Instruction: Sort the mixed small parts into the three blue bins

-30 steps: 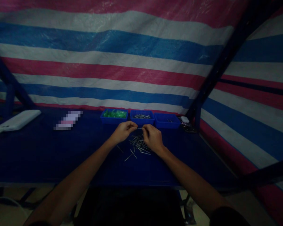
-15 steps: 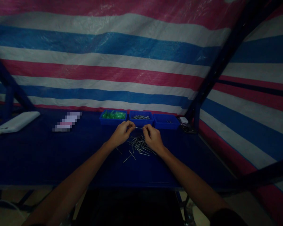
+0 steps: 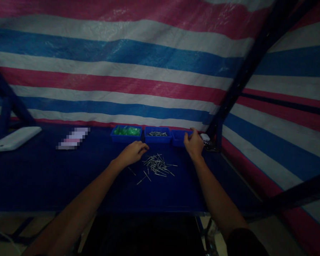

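The left hand's (image 3: 133, 152) fingers are bent, their tips drawn close to the thumb; whether they pinch anything cannot be told. The right hand's (image 3: 194, 144) fingers are partly spread, a gap showing between thumb and forefinger, with no hold on anything visible. It hangs at the right bin (image 3: 177, 135), covering much of it.

Between the forearms, midway along the worktop (image 3: 56, 181), lies a tangled heap of metal pins (image 3: 156, 165), thin, straight and faintly shiny; the left fingertips are just beyond its far left side. A few strays lie toward the near edge and to the left.

Near the far edge, three shallow rectangular blue plastic bins stand in a row. The left bin (image 3: 126, 139) holds crinkled, glossy green plastic, the middle bin (image 3: 158, 140) short grey metal pieces. By the far right corner sit a rounded white case (image 3: 204, 137) and dark objects too dim to identify. Toward the far left corner lies a smooth white slab-like device (image 3: 16, 138), cut off by the frame, and a pixelated patch (image 3: 74, 138) masks another item.

The worktop is smooth, dark blue. Creased, glossy striped sheeting (image 3: 122, 85) in red, white and blue hangs behind blue metal posts (image 3: 240, 80). Below the near edge, shadow swallows most detail.
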